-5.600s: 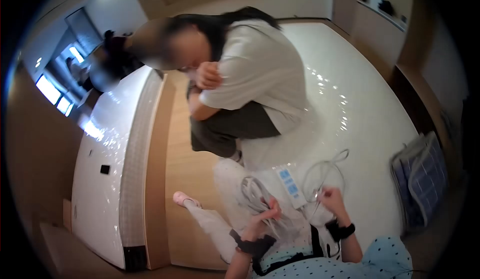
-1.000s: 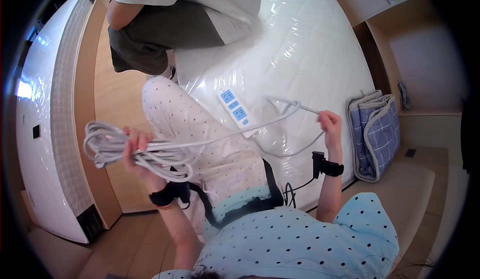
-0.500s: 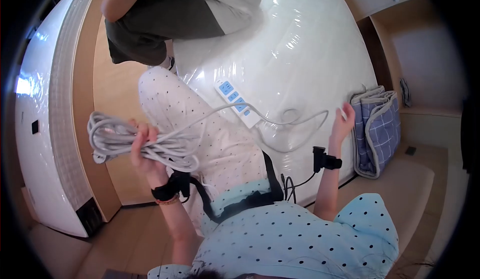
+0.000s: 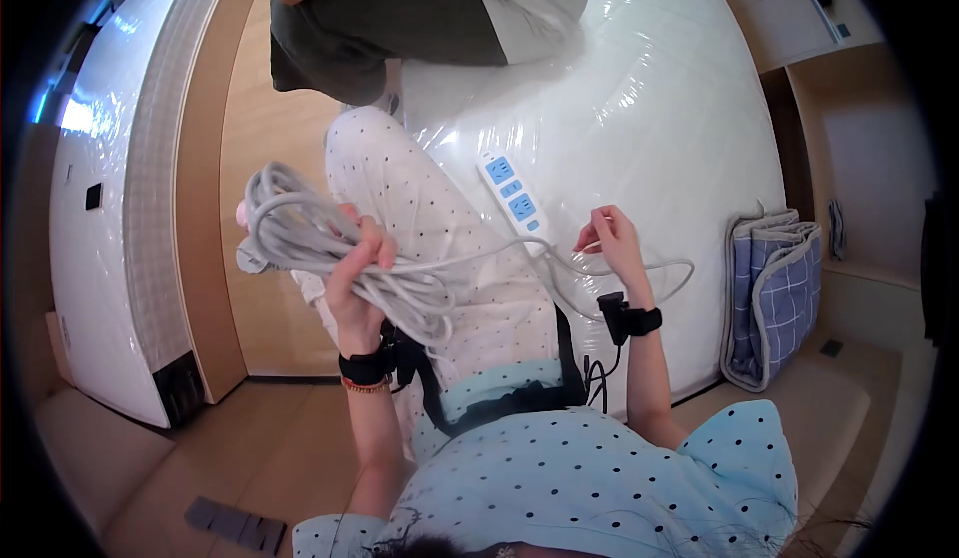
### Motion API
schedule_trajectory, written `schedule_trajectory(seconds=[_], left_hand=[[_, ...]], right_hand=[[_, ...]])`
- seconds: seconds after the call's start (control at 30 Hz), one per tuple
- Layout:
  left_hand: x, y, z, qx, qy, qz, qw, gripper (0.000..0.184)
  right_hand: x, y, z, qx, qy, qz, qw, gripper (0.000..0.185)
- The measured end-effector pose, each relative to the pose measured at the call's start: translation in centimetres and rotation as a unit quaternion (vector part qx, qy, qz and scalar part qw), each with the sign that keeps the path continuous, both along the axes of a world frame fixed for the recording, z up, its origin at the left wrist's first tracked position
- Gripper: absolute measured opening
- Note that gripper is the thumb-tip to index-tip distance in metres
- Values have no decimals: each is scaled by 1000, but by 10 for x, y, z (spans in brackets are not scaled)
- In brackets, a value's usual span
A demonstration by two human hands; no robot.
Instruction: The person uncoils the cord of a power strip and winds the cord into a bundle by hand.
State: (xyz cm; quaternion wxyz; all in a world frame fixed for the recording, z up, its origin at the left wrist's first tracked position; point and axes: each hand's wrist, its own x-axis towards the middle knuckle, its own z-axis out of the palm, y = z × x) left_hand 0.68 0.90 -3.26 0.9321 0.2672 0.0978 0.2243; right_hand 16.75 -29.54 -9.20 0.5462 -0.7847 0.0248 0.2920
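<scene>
Left hand [image 4: 358, 270] gripped gray cable coil [image 4: 290, 220]; right hand [image 4: 612, 242] hovered, fingers parted, near power strip [image 4: 511, 190]. Seemingly mid-coiling; loose cable [image 4: 688, 274] needed grasping next.

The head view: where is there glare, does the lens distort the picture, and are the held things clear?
Head view: glare streaks the plastic-covered right mattress, and a bright patch shines on the left mattress; head view: wide-angle distortion bows straight edges, and the corners go black; head view: the cable coil in the left hand looks fairly clear.
</scene>
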Motion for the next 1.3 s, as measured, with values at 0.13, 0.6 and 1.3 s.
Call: schedule_trajectory(seconds=[0.13,0.6,1.3], left_hand=[[5,-11,3,34,-10,-11,999,36],[2,-25,-13,129,106,-80,983,36],[12,-29,-21,-70,51,-39,995,35]], right_hand=[[-5,-18,-30,-125,-220,202,946,30],[-3,27,44,160,-42,-85,983,45],[-27,22,60,412,156,42,897,91]])
